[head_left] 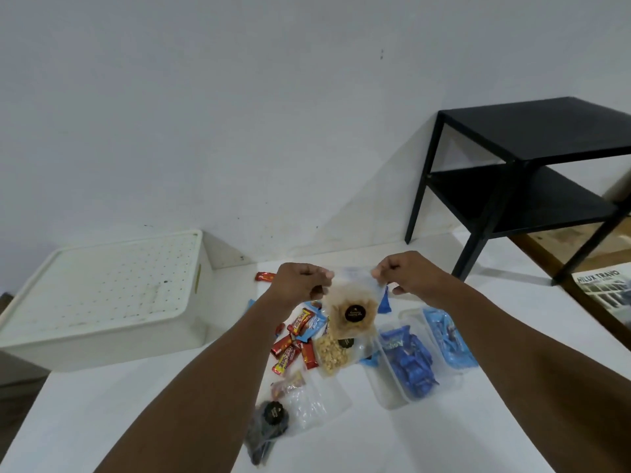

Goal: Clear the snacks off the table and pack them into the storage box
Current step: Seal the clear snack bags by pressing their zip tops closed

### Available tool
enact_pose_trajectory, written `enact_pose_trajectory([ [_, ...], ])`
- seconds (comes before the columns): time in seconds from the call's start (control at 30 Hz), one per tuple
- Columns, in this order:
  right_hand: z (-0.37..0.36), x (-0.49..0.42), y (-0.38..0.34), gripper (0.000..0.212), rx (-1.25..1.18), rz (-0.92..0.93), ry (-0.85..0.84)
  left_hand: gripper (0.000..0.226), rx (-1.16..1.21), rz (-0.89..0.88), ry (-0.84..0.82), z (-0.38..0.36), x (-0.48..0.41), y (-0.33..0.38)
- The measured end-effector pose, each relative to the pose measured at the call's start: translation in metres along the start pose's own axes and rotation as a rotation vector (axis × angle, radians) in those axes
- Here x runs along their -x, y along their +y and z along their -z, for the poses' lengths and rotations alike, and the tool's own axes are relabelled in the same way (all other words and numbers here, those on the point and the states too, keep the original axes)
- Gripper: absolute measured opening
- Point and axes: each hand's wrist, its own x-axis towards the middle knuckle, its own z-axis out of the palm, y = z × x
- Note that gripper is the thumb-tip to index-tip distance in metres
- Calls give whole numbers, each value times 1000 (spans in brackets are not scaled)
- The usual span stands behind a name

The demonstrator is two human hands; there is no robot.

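White table [119, 404] set against pale wall. White lidded plastic storage box [102, 295] at left, lid on. Red wrapped bars [293, 349] scattered mid-table. Clear bag of tan snacks [353, 312] held aloft, top corners pinched by left hand [300, 281] grip and right hand [406, 274] grip. Clear tubs of blue packets [409, 363] at right.

Both bare forearms are extended forward from the near edge of the bench and converge toward its middle, raised clear of its surface. The left hand [302, 280] is curled into a loose fist, knuckles up, with thumb and fingertips pinched together in a closed grip. The right hand [404, 273] is held level with it, just apart, likewise curled and pinched shut. The wrists are kept nearly straight, and the backs of both hands are turned upward.
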Motion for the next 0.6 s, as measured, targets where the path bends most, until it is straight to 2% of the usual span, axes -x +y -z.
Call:
enact_pose_trajectory([
  [0.33, -21, 2, -16, 24, -116, 81, 41, 9, -28, -47, 9, 8, 1, 14],
  [0.47, -29, 1, -21, 13, -114, 118, 51, 9, -44, -24, 16, 10, 2, 13],
  [0.6, -34, 1, -28, 11, -83, 150, 29, 31, -140, -34, -15, 11, 7, 13],
])
